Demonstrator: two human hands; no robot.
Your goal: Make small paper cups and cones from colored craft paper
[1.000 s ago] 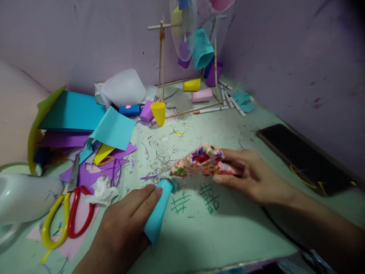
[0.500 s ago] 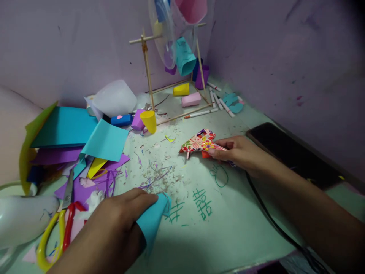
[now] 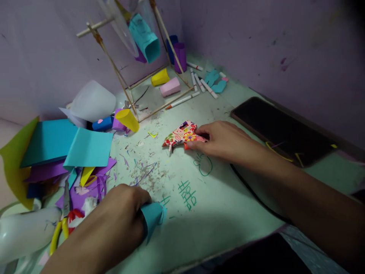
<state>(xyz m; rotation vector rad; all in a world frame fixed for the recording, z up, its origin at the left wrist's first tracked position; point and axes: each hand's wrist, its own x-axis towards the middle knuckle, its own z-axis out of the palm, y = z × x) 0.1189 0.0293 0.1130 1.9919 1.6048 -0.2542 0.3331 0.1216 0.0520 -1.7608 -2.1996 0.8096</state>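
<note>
My right hand (image 3: 221,140) grips the handle of a glue gun (image 3: 181,136) covered in floral print, which rests low over the table with its nozzle pointing left. Its black cord (image 3: 253,193) trails down to the right under my forearm. In front of me, my left hand (image 3: 125,217) is closed around a rolled piece of turquoise paper (image 3: 153,217), whose open end faces right. The fingertips inside or behind the roll are hidden. Green pen marks (image 3: 187,195) on the table lie between the two hands.
A wooden stick frame (image 3: 114,68) with a hanging turquoise paper cup (image 3: 144,38) stands at the back. Coloured paper sheets (image 3: 88,146), scissors (image 3: 66,205) and a white bottle (image 3: 28,234) crowd the left. Markers (image 3: 209,88) and a dark phone-like slab (image 3: 273,123) are on the right.
The view has swung right, so the scene sits further left. Both hands keep their hold on the glue gun and the turquoise paper, which appears turned slightly.
</note>
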